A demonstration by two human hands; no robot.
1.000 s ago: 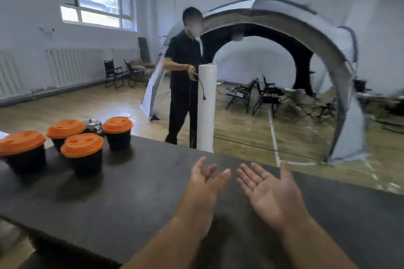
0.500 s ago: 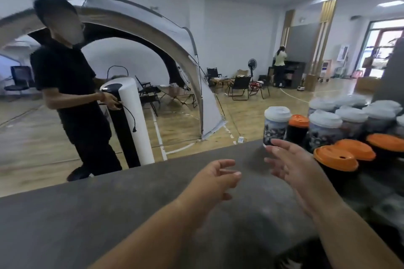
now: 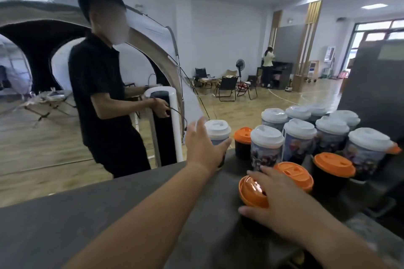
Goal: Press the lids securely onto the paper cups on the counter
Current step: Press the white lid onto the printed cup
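Two hands engaged: left hand (image 3: 203, 148) gripped the far white-lidded cup (image 3: 218, 132); right hand (image 3: 276, 200), fingers flat, covered the near orange lid (image 3: 251, 191), counter (image 3: 109, 214) right. Paper judged light, crushable; press at rims.

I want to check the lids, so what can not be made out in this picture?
Head view:
Cup under the orange lid: mostly hidden by the right hand.
Left hand at the white-lidded cup: blurred, grip unclear.
Rear cups: partly hidden behind front ones.
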